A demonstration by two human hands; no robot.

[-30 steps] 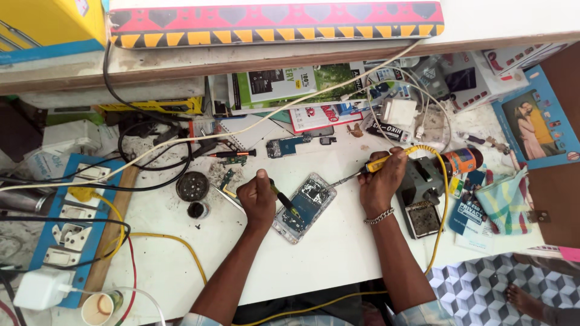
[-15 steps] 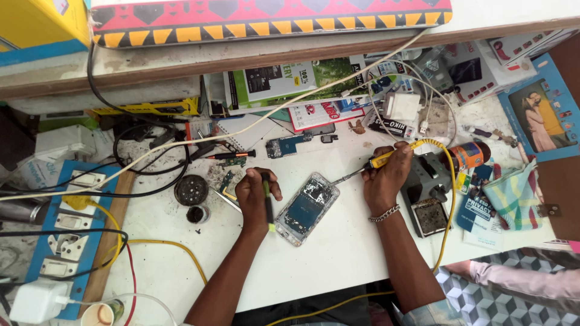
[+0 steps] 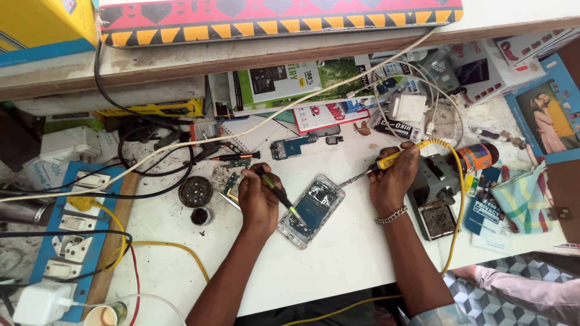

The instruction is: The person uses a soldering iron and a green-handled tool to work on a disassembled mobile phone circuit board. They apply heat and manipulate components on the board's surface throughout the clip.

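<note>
An opened mobile phone lies tilted on the white bench, its circuit board showing. My left hand grips a thin dark tool with a yellow-green tip, whose point rests on the phone's board. My right hand holds a yellow-handled soldering iron; its metal tip reaches toward the phone's upper right corner. A yellow cord runs from the iron down past my right forearm.
A grey soldering stand sits right of my right hand. A blue switch board with cables lies at left, a round dark tin beside it. Loose circuit boards, boxes and papers crowd the back; a checked cloth lies at right.
My left hand has brought the thin tool's tip down onto the phone's board. The right hand and the soldering iron have stayed almost still. The view has shifted slightly.
</note>
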